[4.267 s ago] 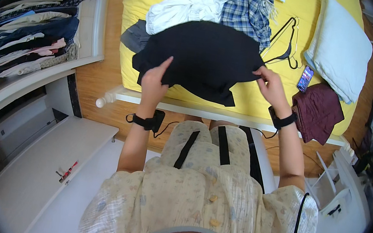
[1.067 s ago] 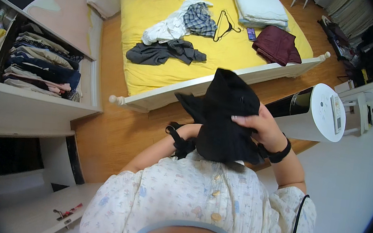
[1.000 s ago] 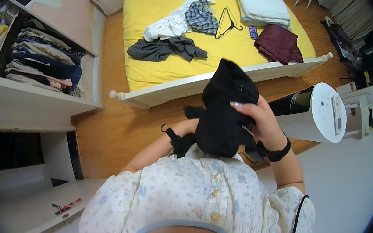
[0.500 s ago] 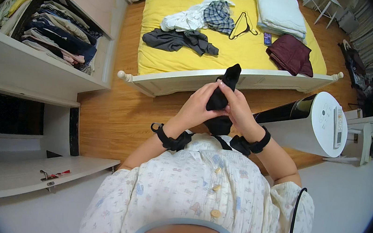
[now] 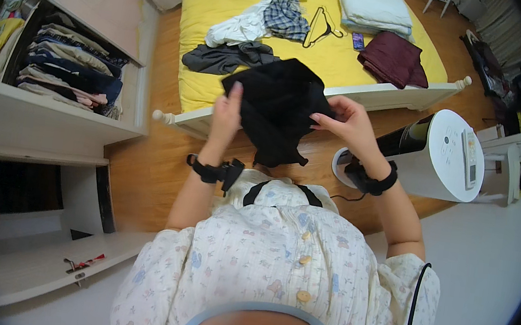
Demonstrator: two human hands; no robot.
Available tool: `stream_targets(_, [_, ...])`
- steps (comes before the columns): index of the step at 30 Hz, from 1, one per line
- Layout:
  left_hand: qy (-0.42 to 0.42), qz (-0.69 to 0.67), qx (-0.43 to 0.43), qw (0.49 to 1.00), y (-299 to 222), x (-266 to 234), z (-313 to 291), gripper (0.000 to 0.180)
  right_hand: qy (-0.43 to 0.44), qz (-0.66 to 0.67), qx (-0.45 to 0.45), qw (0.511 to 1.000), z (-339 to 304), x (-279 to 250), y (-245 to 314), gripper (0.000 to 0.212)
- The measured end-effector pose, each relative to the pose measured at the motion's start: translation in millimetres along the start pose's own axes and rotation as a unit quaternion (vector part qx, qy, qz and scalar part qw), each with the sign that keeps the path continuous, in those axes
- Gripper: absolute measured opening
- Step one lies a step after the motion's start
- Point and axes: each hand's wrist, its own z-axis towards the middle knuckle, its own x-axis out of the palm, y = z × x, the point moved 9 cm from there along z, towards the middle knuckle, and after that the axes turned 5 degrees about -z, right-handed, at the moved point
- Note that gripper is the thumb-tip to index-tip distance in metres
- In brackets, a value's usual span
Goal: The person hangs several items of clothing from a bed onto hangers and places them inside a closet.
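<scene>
A black cloth garment (image 5: 279, 107) hangs spread out in front of me, above the foot of the bed; its exact kind is unclear. My left hand (image 5: 227, 117) grips its left edge, with the thumb lying on top of the fabric. At the opposite side my right hand (image 5: 349, 127) pinches the garment's edge between thumb and fingers. Beyond it on the bed, partly covered by the black cloth, lies a crumpled dark grey garment (image 5: 211, 59). Black straps are fastened round both my wrists.
The yellow-covered bed (image 5: 194, 16) carries a white garment (image 5: 242, 25), a plaid shirt (image 5: 287, 18), a hanger (image 5: 320, 31), a phone (image 5: 357, 41), a folded maroon item (image 5: 394, 60) and a pale quilt (image 5: 373, 6). An open clothes drawer (image 5: 76, 63) is left; a white round-topped appliance (image 5: 449, 151) stands right.
The bunched black garment has been opened out into a wide sheet. My hands have moved apart, the left one to the left and the right one slightly to the right.
</scene>
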Motion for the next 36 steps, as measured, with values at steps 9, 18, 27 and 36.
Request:
stream_targets(9, [-0.015, -0.053, 0.094, 0.994, -45.3, -68.7, 65.1, 0.034, -0.110, -0.313, -0.056, 0.942, 27.5, -31.4, 19.7, 0.016])
stream_targets(18, [-0.001, 0.024, 0.077, 0.997, -11.3, -130.6, 146.7, 0.035, -0.114, -0.566, -0.229, 0.784, 103.3, 11.3, 50.7, 0.013])
stream_targets(27, [0.041, -0.042, 0.047, 0.997, -2.0, -133.0, 234.3, 0.028, -0.129, 0.186, 0.118, 0.967, 198.3, 14.9, -46.8, 0.024])
stream_targets(36, [0.024, 0.126, 0.172, 0.977, -3.6, -84.4, 321.1, 0.024, -0.099, 0.034, 0.232, 0.967, 304.5, -41.8, -100.4, 0.025])
